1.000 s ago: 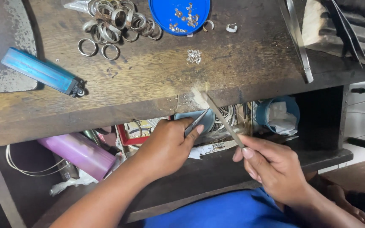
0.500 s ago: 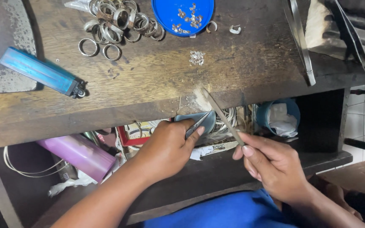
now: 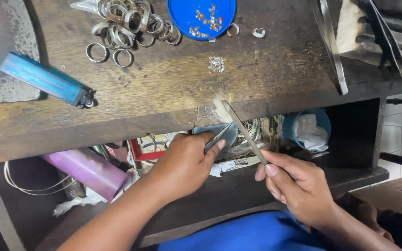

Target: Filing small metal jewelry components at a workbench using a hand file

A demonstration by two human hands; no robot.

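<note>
While the left hand [image 3: 184,160] pinches thin metal tweezers [image 3: 218,136] shut between thumb and fingers, the right hand [image 3: 298,186] grips a long flat file [image 3: 245,132] like a pencil. Both tools point up to one spot, the worn pale edge of the wooden bench [image 3: 164,93], just above the two hands. It looks as if something tiny sits at the tweezer tips, pressed on the wood so it stays steady for the file, but it is too small to see.

Farther up from the left hand lies a heap of round silver rings [image 3: 131,23], shiny and smooth. Beside them, above the right hand, sits a blue lid [image 3: 177,14] that keeps small sparkly bits together. A blue lighter [image 3: 45,79] lies far off to the left. Under the bench, close to the left arm, rests a smooth purple bottle [image 3: 87,172].
</note>
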